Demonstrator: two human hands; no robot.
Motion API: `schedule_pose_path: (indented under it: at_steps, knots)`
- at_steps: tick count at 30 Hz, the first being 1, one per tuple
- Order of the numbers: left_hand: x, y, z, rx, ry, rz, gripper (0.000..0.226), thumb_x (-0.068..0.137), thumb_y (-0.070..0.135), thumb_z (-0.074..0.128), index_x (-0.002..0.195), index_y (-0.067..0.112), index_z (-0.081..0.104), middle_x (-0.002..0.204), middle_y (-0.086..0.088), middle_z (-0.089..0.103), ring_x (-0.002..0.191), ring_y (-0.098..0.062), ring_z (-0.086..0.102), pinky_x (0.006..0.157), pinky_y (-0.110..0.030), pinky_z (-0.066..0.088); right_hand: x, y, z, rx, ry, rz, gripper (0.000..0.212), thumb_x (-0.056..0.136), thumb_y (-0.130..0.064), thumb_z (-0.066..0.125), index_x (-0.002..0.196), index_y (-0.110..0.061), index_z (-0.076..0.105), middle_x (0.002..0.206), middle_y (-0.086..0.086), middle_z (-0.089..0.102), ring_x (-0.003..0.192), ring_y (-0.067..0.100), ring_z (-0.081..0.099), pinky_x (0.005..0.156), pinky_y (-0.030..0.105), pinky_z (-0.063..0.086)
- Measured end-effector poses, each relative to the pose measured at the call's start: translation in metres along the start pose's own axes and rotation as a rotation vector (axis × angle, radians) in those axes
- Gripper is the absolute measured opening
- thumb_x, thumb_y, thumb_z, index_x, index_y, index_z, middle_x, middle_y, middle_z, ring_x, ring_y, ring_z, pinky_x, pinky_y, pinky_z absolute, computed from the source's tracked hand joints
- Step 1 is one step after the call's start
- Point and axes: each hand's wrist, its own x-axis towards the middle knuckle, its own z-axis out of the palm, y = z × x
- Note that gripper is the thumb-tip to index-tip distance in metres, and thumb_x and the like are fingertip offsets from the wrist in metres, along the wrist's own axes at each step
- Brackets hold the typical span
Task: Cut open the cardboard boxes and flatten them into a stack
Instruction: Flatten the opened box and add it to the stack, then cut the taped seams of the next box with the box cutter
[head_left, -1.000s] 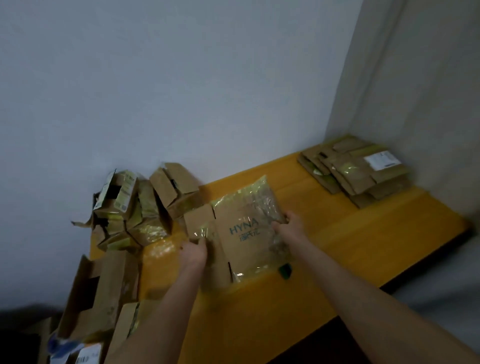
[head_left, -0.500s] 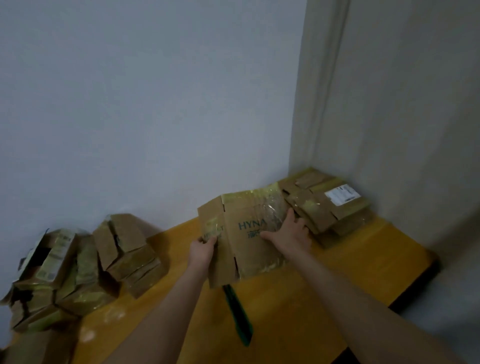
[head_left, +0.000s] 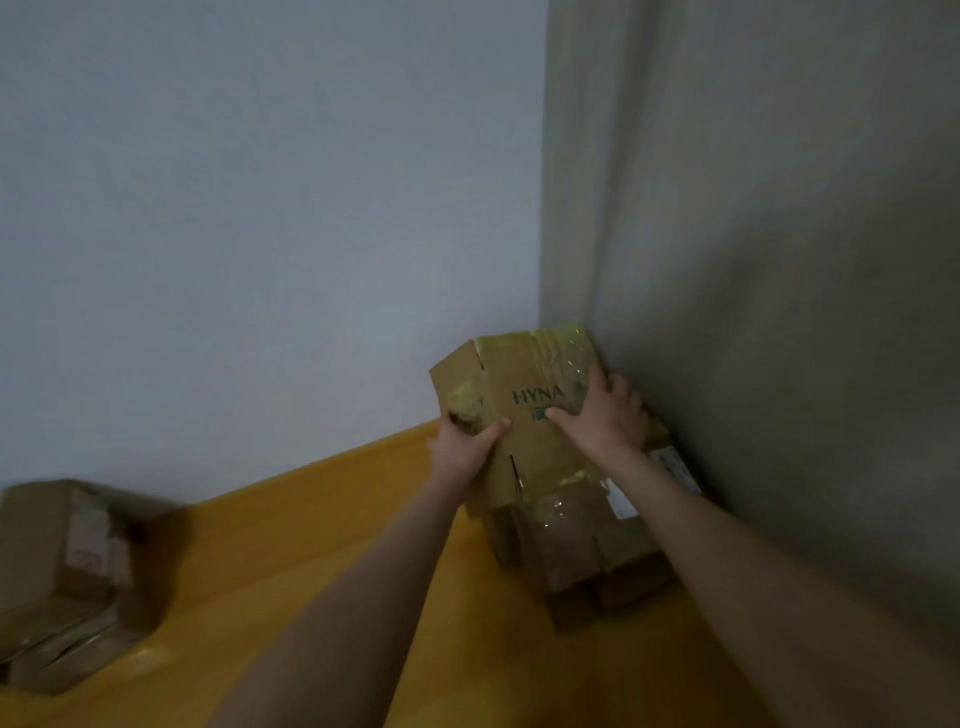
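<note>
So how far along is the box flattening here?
Done: a stack of flattened boxes sits in the corner. In hand: the flattened HYNA box, gripped by the left hand, the right hand flat on it, over that stack. Left: boxes at far left look unflattened.

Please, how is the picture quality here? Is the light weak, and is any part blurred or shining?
Head view: the light is dim and flat, with muted colours; the boxes at the left edge are smeared by blur; the HYNA print on the flattened box can still be read; the tape along its top edge gives a pale yellow-green glare.
</note>
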Motion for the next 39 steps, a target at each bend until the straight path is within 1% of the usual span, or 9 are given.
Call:
schedule_pose_path:
  at_steps: [2, 5, 9, 14, 18, 24, 27, 31, 39]
  knots:
    - [0.021, 0.009, 0.025, 0.143, -0.004, 0.023, 0.084, 0.081, 0.048, 0.072, 0.148, 0.018, 0.031, 0.147, -0.013, 0.036, 0.132, -0.034, 0.04, 0.109, -0.047, 0.037, 0.02, 0.006, 0.006, -0.095, -0.105, -0.077, 0.088, 0.082, -0.068, 0.052, 0.152, -0.031, 0.013, 0.158, 0.008, 0.014, 0.143, 0.037, 0.015, 0.113, 0.055, 0.019]
    - [0.043, 0.002, 0.055, 0.413, -0.152, 0.021, 0.078, 0.088, 0.041, 0.065, 0.152, 0.02, 0.027, 0.154, -0.017, 0.018, 0.141, -0.034, 0.025, 0.114, -0.041, 0.026, 0.031, 0.017, 0.033, -0.185, -0.335, -0.158, 0.076, 0.088, -0.068, 0.04, 0.152, -0.037, 0.014, 0.161, 0.002, 0.0, 0.146, 0.037, -0.005, 0.114, 0.061, 0.003]
    - [0.053, -0.022, 0.069, 0.608, -0.255, 0.026, 0.069, 0.093, 0.041, 0.059, 0.151, 0.016, 0.029, 0.157, -0.014, 0.02, 0.146, -0.032, 0.011, 0.118, -0.039, 0.018, 0.035, 0.035, 0.065, -0.287, -0.498, -0.166, 0.069, 0.094, -0.061, 0.036, 0.152, -0.036, 0.009, 0.161, 0.004, -0.009, 0.144, 0.038, -0.016, 0.112, 0.064, -0.002]
    - [0.057, -0.03, 0.049, 0.797, -0.174, 0.057, 0.067, 0.094, 0.029, 0.056, 0.152, 0.02, 0.024, 0.16, -0.017, 0.01, 0.148, -0.031, 0.004, 0.116, -0.043, 0.023, 0.041, 0.025, 0.069, -0.333, -0.437, -0.164, 0.068, 0.095, -0.057, 0.036, 0.153, -0.03, 0.013, 0.161, 0.007, -0.006, 0.145, 0.039, -0.014, 0.112, 0.065, 0.0]
    - [0.047, -0.029, 0.02, 0.926, -0.093, 0.102, 0.063, 0.094, 0.031, 0.055, 0.15, 0.021, 0.028, 0.159, -0.016, 0.003, 0.145, -0.035, 0.017, 0.112, -0.045, 0.031, 0.029, -0.007, 0.066, -0.368, -0.318, -0.263, 0.068, 0.095, -0.054, 0.041, 0.151, -0.024, 0.019, 0.161, 0.009, 0.0, 0.145, 0.038, -0.011, 0.113, 0.064, 0.0]
    - [0.027, -0.044, -0.054, 1.064, -0.017, 0.135, 0.068, 0.096, 0.029, 0.054, 0.153, 0.017, 0.019, 0.161, -0.013, -0.002, 0.147, -0.032, 0.012, 0.111, -0.043, 0.031, -0.023, -0.078, 0.073, -0.325, -0.294, -0.374, 0.06, 0.096, -0.043, 0.046, 0.148, -0.025, 0.025, 0.16, 0.009, 0.002, 0.147, 0.034, -0.007, 0.115, 0.061, 0.0]
    - [0.014, -0.056, -0.093, 1.069, 0.001, 0.153, 0.067, 0.096, 0.026, 0.054, 0.152, 0.015, 0.02, 0.161, -0.014, -0.001, 0.147, -0.032, 0.013, 0.111, -0.043, 0.032, -0.055, -0.111, 0.083, -0.316, -0.292, -0.395, 0.057, 0.095, -0.039, 0.048, 0.147, -0.024, 0.027, 0.159, 0.009, 0.004, 0.147, 0.033, -0.005, 0.116, 0.058, 0.002]
    - [-0.011, -0.089, -0.176, 1.091, 0.017, 0.17, 0.065, 0.095, 0.026, 0.055, 0.151, 0.015, 0.023, 0.16, -0.014, 0.001, 0.145, -0.032, 0.02, 0.109, -0.043, 0.034, -0.12, -0.171, 0.116, -0.289, -0.268, -0.423, 0.057, 0.095, -0.036, 0.049, 0.146, -0.025, 0.029, 0.158, 0.009, 0.009, 0.147, 0.033, -0.001, 0.116, 0.057, 0.004]
    - [-0.072, -0.166, -0.35, 1.114, 0.004, 0.196, 0.064, 0.095, 0.025, 0.054, 0.15, 0.011, 0.025, 0.16, -0.018, 0.005, 0.147, -0.031, 0.012, 0.116, -0.041, 0.026, -0.276, -0.288, 0.19, -0.268, -0.352, -0.469, 0.057, 0.096, -0.033, 0.048, 0.147, -0.025, 0.026, 0.158, 0.01, 0.007, 0.147, 0.033, -0.005, 0.117, 0.055, 0.002]
